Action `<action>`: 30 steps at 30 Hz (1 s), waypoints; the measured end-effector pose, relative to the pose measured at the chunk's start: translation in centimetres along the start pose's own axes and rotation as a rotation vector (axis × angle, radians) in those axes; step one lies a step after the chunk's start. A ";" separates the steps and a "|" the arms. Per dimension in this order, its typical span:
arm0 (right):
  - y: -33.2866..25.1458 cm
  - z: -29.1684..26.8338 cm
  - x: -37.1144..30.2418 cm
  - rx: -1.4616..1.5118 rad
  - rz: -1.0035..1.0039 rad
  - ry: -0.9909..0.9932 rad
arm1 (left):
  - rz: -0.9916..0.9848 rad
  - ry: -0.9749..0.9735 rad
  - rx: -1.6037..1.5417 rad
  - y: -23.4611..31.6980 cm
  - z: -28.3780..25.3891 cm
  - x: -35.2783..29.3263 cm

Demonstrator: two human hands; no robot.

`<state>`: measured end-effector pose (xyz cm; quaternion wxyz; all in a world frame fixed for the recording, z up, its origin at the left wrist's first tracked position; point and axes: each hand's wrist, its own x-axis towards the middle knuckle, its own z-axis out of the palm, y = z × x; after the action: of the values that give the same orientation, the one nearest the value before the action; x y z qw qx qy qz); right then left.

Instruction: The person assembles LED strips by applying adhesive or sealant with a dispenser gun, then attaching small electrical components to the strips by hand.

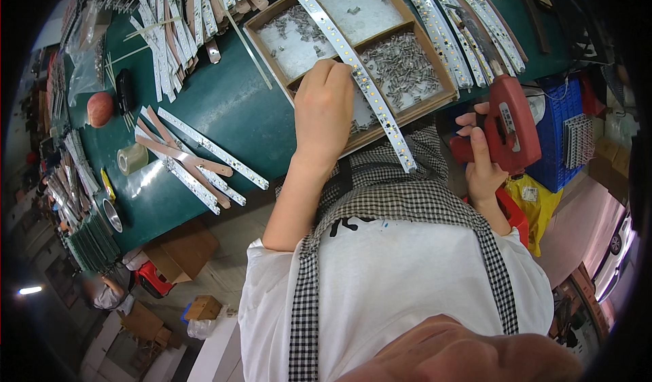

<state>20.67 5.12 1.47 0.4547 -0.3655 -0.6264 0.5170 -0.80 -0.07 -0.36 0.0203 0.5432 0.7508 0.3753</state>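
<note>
A long white LED strip board [379,107] lies slantwise across a wooden compartment box [445,98], its near end jutting past the box toward my apron. My left hand [324,107] is closed at the strip's left edge, its curled fingers gripping the strip near the middle; the fingertips are partly hidden. To the right, my right hand [485,168] is closed round the handle of a red pistol-shaped power tool [514,125], beside the box's right corner. Small metal screws [402,69] fill the box's right near compartment, and fewer lie scattered in the others.
More LED strips [435,32] lie right of the box, others [197,158] in a loose pile at the left. A clear tape roll [132,158], a red apple [100,110] and a metal bowl [113,215] stand on the green table [234,127]. A blue crate [562,120] is at the right.
</note>
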 end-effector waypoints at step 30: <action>-0.2 0.0 0.0 0.048 0.033 0.028 | -0.547 -0.061 -0.582 0.3 0.0 0.6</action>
<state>20.67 5.05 1.69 0.4636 -0.3716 -0.6013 0.5343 -0.84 0.42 0.04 0.2948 0.3055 0.7292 0.5367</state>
